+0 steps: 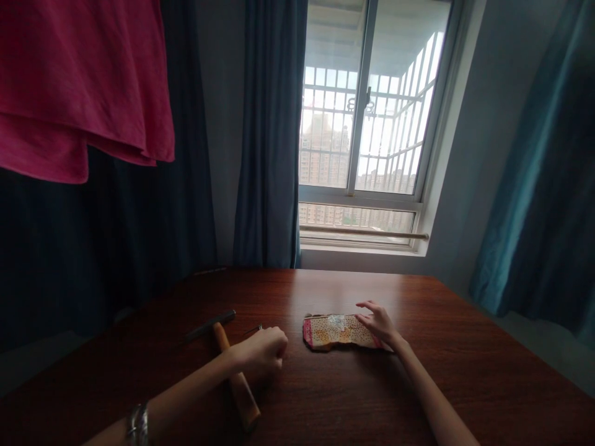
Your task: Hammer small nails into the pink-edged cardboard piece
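Observation:
My left hand (pixel 263 348) is curled into a fist on the brown wooden table (pixel 325 396), pinching a thin metal piece whose tip shows just left of it. Under my left forearm lies a hammer (pixel 235 371) with a wooden handle and a dark head pointing left. My right hand (pixel 379 322) rests with fingers spread on the right end of a small patterned cloth pouch (pixel 335 332) with a red edge, which lies flat in the middle of the table.
A window (pixel 367 124) with a metal grille is straight ahead behind the table. Dark blue curtains (pixel 269 136) hang on both sides. A pink cloth (pixel 79 80) hangs at the upper left.

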{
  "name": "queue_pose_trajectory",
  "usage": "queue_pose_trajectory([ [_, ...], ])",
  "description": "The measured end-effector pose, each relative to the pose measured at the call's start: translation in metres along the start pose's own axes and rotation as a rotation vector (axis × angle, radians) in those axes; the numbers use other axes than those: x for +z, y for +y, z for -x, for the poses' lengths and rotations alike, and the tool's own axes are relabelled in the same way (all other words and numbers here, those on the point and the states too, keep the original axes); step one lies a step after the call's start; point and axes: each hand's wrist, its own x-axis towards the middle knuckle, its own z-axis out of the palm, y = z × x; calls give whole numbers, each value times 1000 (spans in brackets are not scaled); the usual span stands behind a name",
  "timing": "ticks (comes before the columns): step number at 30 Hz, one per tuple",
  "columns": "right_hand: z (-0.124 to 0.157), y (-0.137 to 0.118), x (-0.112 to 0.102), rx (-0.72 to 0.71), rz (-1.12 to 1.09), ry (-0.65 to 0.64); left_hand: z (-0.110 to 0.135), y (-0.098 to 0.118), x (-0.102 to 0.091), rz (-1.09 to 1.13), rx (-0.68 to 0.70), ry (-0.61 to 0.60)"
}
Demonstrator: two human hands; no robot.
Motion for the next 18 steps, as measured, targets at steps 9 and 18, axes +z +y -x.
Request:
queue_pose_trajectory([
  [9,7,-64,18,351,-577,-241,-82,19,-3,-112,295,252],
  [18,16,-54,38,378,-550,-416,-110,33,31,-261,473,289],
])
